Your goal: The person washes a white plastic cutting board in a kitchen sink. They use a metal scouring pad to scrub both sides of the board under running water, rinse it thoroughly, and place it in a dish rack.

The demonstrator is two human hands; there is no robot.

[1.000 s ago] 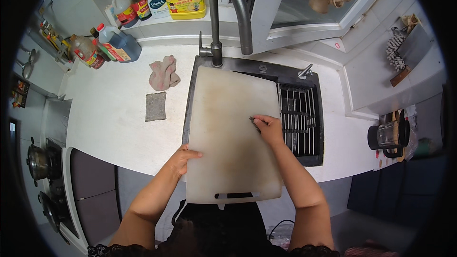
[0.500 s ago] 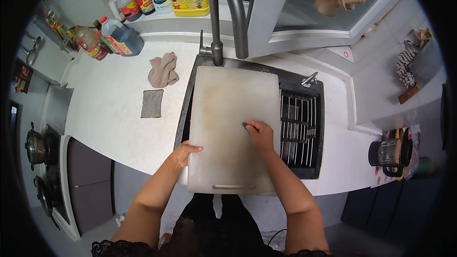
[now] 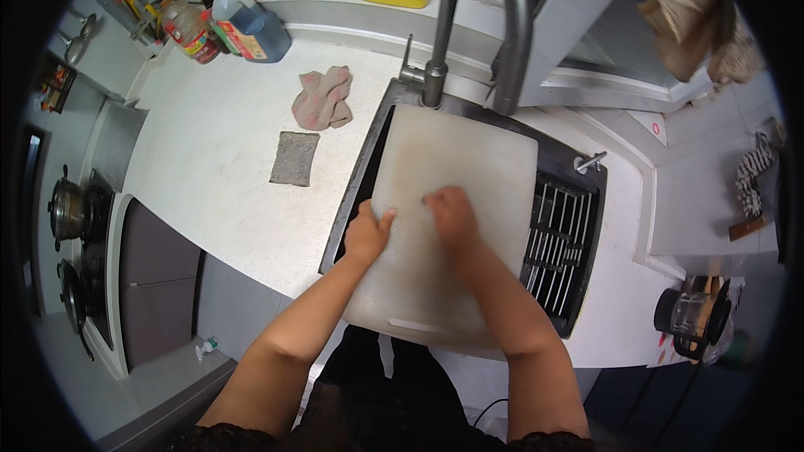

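A large white cutting board [image 3: 469, 167] lies across the dark sink [image 3: 578, 285], its handle slot toward me. My left hand [image 3: 368, 233] grips the board's left edge, thumb on top. My right hand [image 3: 450, 211] presses on the middle of the board with fingers curled; whether something small is under them cannot be made out. The tall grey faucet [image 3: 486, 25] arches over the board's far end.
A metal rack [image 3: 557, 243] sits in the sink right of the board. On the white counter to the left lie a grey scouring cloth [image 3: 295, 158] and a crumpled pink rag [image 3: 322, 99]. Oil and detergent bottles [image 3: 247, 25] line the back. A stove with pots [image 3: 67, 209] stands far left.
My right hand has slid leftward across the board from its right side to the middle. The left hand keeps hold of the left edge. The view has shifted.
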